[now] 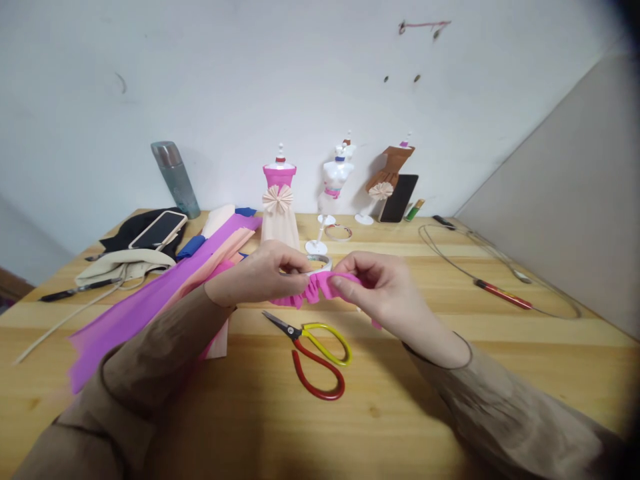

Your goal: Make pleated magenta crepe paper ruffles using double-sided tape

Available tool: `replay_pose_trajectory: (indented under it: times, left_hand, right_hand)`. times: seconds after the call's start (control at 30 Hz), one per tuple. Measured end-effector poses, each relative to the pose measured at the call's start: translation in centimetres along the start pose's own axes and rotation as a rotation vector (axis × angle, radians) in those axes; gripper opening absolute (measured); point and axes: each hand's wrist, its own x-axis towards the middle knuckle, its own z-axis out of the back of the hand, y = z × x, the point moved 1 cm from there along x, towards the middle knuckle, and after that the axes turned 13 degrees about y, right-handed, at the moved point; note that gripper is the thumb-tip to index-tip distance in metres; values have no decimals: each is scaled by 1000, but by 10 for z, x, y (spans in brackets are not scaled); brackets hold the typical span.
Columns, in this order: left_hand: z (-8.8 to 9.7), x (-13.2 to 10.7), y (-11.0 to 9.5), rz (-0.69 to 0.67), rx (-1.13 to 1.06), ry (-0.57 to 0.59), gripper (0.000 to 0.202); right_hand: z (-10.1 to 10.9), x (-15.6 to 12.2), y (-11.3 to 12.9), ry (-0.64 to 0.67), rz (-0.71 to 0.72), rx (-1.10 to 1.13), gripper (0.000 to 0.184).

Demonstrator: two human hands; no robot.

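Between my two hands stretches a pink ruffled strip [320, 285], gathered into small folds, above the table. My left hand [273, 270] pinches its left part between thumb and fingers. With thumb and fingertips, my right hand [375, 287] grips the right part, and a short end hangs below that hand. Directly behind the strip is a roll of tape [319, 261], partly hidden by it. Scissors [313, 360] with one yellow and one red handle lie on the table below my hands, blades pointing to the upper left.
Several small mannequins stand at the back, one in a pink top and pale skirt [280, 200]. Purple and peach paper sheets [165, 283] spread on the left, near a phone [159, 230] and a leaning bottle [175, 177]. A red-handled tool with a cable [503, 293] lies right.
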Motion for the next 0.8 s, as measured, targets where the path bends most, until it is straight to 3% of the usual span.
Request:
replay_pose_trajectory:
  times: [0.8]
  left_hand:
    - [-5, 0, -1, -103, 89, -46, 22]
  right_hand:
    - [-6, -2, -4, -14, 4, -40, 17]
